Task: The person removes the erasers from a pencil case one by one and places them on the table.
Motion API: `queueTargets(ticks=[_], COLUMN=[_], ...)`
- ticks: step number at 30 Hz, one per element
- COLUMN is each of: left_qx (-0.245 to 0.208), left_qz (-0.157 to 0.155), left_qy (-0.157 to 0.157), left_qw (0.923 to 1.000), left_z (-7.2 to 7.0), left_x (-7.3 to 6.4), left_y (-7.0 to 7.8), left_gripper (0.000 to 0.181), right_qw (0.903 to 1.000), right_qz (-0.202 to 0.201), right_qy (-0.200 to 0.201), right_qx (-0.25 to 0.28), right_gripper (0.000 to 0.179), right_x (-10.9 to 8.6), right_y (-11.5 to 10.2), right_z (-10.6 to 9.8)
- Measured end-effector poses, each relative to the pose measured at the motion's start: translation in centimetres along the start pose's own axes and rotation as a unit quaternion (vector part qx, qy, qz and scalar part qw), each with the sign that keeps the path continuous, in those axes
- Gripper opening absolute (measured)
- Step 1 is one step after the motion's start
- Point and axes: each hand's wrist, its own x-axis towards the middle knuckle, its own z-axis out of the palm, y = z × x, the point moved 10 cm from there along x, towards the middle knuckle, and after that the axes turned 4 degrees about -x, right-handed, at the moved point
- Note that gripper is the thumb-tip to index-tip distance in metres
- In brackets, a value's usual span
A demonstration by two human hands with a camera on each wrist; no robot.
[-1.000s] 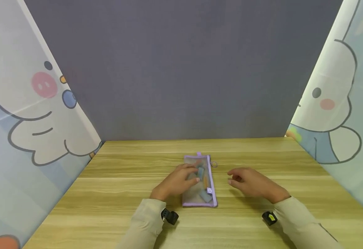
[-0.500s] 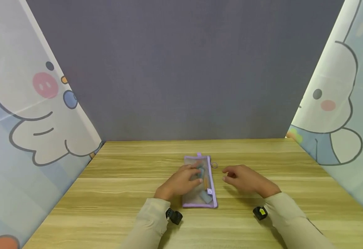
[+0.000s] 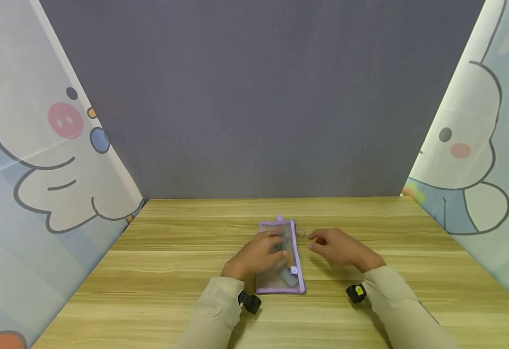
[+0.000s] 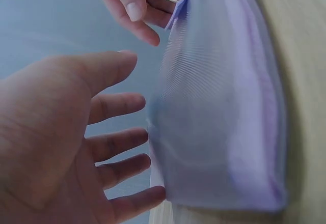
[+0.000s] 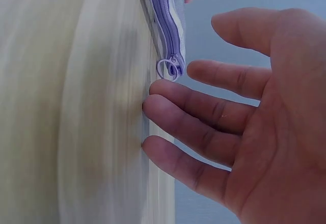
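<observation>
A translucent mesh zipper pouch point(image 3: 271, 283) with purple edging lies flat on the wooden table, its zipper along the right side. Through the mesh show a bluish block-like item point(image 3: 288, 278) and an orange strip point(image 3: 289, 259). Over the pouch's left and middle part is my left hand point(image 3: 256, 254), fingers spread and relaxed, hiding some of the contents. My right hand point(image 3: 341, 248) hovers just right of the pouch, fingers loosely bent with nothing between them. Near its fingertips is the zipper's ring pull point(image 5: 168, 69) at the far end of the zipper.
The wood-grain table point(image 3: 171, 242) runs back to a dark grey panel point(image 3: 254, 97). Cartoon-printed curtains point(image 3: 40, 189) flank it on both sides. A small black device point(image 3: 250, 301) is strapped to each wrist.
My right hand has moved left, closer to the pouch and its ring. My left hand has shifted slightly right over the pouch, which stays in place.
</observation>
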Motion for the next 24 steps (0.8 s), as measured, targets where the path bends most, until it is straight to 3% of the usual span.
queueTargets(ticks=[8,15,24], left_qx=[0.027,0.050,0.117], left_qz=[-0.026,-0.038,-0.021], left_qy=[-0.007,-0.011,-0.002], left_qw=[0.9993,0.9980,0.9929], left_z=[0.1,0.2,0.3], left_x=[0.5,0.4,0.8], left_y=[-0.1,-0.7,-0.3], left_gripper=[0.050,0.054,0.054], right_qw=[0.9996,0.9995,0.9986], right_qz=[0.025,0.024,0.038], right_qy=[-0.004,-0.002,-0.005], right_qx=[0.008,0.018,0.035], right_gripper=[0.040,0.038,0.039], right_x=[0.5,1.5,2.8], right_y=[0.6,1.2,2.0], right_z=[0.0,0.4,0.3])
